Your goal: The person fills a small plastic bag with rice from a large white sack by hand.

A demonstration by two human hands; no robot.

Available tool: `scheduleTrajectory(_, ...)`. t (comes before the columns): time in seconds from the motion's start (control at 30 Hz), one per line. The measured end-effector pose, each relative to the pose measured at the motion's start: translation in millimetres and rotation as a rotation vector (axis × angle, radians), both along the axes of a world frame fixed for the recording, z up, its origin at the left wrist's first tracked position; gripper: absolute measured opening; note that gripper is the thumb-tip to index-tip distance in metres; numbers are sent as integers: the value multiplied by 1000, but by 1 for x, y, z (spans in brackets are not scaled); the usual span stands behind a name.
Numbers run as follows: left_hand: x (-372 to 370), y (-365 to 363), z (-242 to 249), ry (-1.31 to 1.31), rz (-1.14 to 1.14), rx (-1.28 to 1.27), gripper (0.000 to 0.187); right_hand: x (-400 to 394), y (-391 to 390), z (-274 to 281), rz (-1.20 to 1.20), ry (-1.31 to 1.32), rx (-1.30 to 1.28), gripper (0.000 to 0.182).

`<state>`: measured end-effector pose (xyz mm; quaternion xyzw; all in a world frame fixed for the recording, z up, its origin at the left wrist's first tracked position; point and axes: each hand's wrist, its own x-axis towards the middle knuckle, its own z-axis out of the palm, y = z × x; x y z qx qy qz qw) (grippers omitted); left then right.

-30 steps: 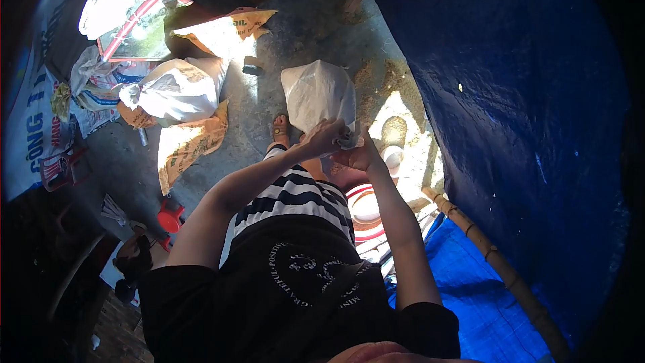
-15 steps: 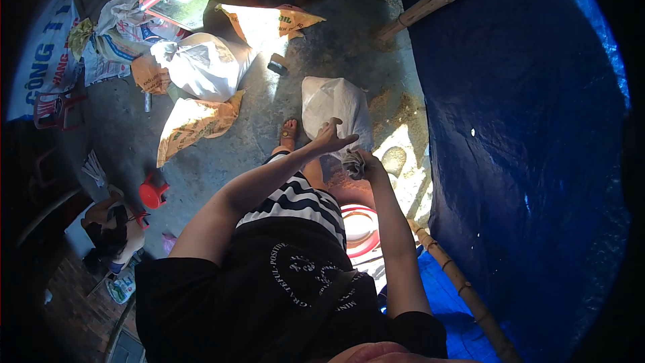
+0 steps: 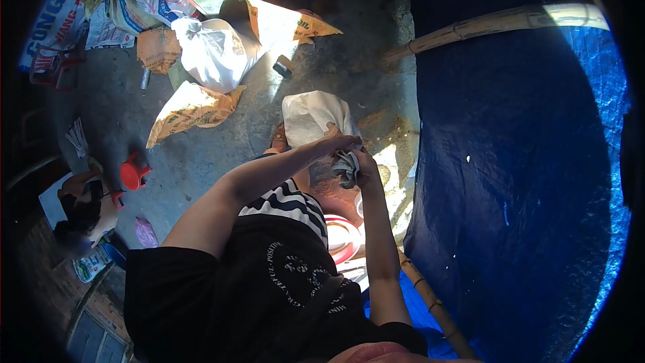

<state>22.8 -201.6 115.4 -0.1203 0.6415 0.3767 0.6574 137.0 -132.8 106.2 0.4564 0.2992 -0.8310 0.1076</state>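
Observation:
A white woven sack point(image 3: 312, 115) stands on the floor by my foot, with its mouth bunched into a grey-white twist point(image 3: 345, 167). My right hand point(image 3: 365, 167) is closed on the bunched top from the right side. Across the sack's neck lies my left hand point(image 3: 336, 140), its thumb raised and its fingers reaching to my right hand; it appears to clasp the neck, though the grip is partly hidden. Reddish-brown material point(image 3: 334, 195) and a red-rimmed white basin point(image 3: 345, 236) are below my hands.
A full white bag point(image 3: 211, 57) and an orange-printed sack point(image 3: 191, 111) lie to the left. A red stool point(image 3: 134, 172) is nearer a crouching person point(image 3: 84, 205). A blue tarp point(image 3: 510, 148) with a bamboo pole point(image 3: 504, 25) hangs on the right.
My left hand has come from above the sack to its neck, against my right hand. My right hand keeps hold of the bunched top. The head view has shifted slightly.

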Motion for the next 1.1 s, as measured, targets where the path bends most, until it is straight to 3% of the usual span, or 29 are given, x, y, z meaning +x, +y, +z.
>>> scheduleTrajectory(0.03, -2, -1, -4, 6, 35, 33, 92, -10, -2, 5, -4, 24, 49, 20)
scheduleTrajectory(0.07, -2, -2, -7, 8, 41, 36, 92, -17, -3, 12, 2, 26, 52, 20)
scheduleTrajectory(0.13, -1, -5, -12, 51, 295, 77, 74, -31, -4, 28, 46, -17, 113, 20)
scheduleTrajectory(0.23, -2, -22, -21, 64, 334, 19, 65, -38, -9, 29, 169, -71, 86, 27)
scheduleTrajectory(0.4, -14, -51, -16, 159, 317, 2, 61, -57, -27, 28, 275, -52, 137, 23)
scheduleTrajectory(0.47, -27, -53, -12, 267, 469, 73, 60, -70, -28, 20, 392, 124, 373, 23)
scheduleTrajectory(0.5, -32, -53, -9, 241, 537, 115, 62, -73, -27, 19, 400, 128, 374, 23)
scheduleTrajectory(0.6, -56, -54, 36, 155, 489, 101, 64, -98, -27, 54, 309, 70, 221, 22)
scheduleTrajectory(0.8, -53, -33, 12, 145, 419, 251, 65, -85, -2, 40, 286, 31, 302, 24)
scheduleTrajectory(1.1, -67, 19, 31, 291, 317, 251, 71, -93, 36, 66, 92, 111, 332, 25)
